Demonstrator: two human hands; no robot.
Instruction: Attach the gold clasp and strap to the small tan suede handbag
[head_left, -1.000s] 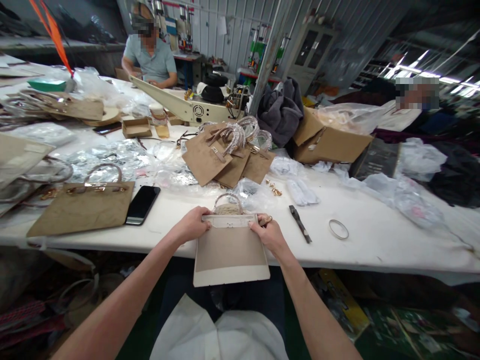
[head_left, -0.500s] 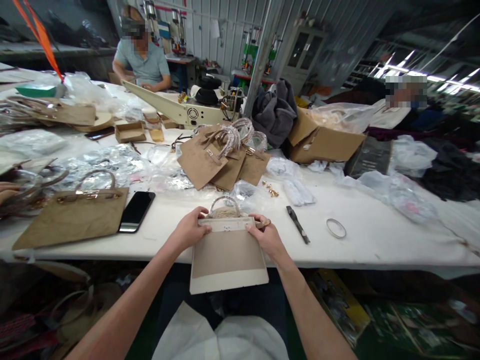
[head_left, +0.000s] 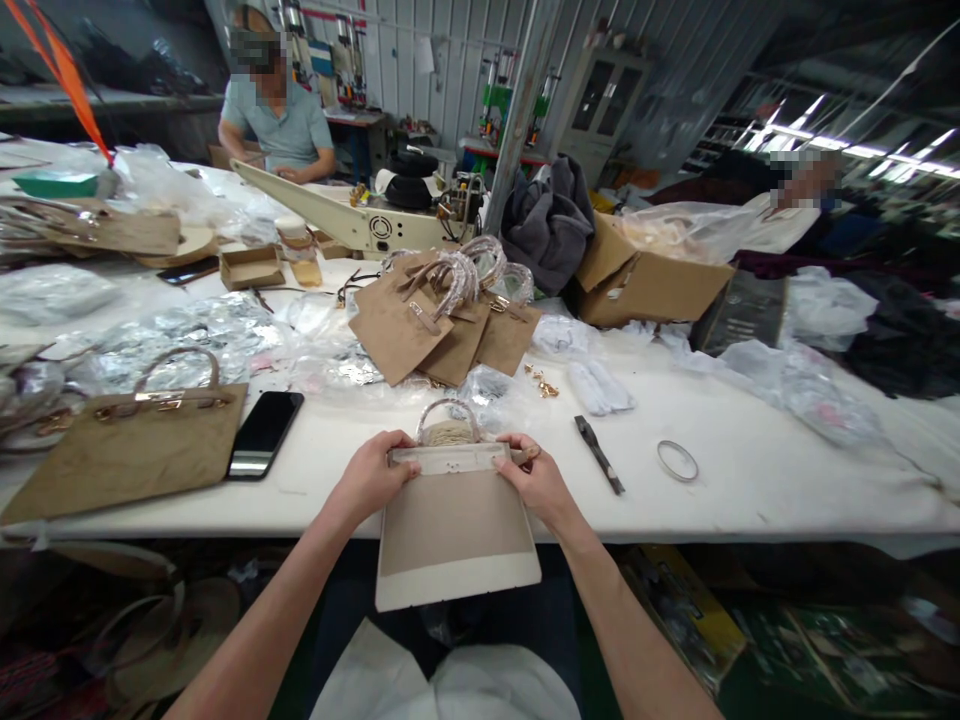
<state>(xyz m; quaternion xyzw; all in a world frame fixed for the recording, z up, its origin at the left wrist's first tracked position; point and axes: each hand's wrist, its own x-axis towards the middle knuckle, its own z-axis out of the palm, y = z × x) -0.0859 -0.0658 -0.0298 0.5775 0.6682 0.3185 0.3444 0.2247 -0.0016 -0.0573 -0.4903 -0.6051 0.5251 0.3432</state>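
A beige handbag panel (head_left: 457, 525) with a plastic-wrapped handle at its top hangs over the table's front edge, above my lap. My left hand (head_left: 381, 470) grips its upper left corner, thumb on the pale top strip. At the upper right corner, my right hand (head_left: 534, 480) pinches the same panel, with a narrow strap end by its fingers. Behind the panel, inside the handle's arch, a coil of cord (head_left: 450, 432) shows in part. The panel's far side and most of the fingers behind it are hidden.
Left lie a brown handbag panel (head_left: 127, 440) and a black phone (head_left: 266, 435). Ahead are stacked brown panels (head_left: 420, 320) and small gold-coloured fittings (head_left: 541, 381). A dark slim tool (head_left: 598, 455) and a metal ring (head_left: 677, 460) lie right. A co-worker (head_left: 277, 125) sits across the table.
My view has shifted slightly, and the panel sits a little lower in it. Both hands keep their hold. The hand at the far left edge is out of view.
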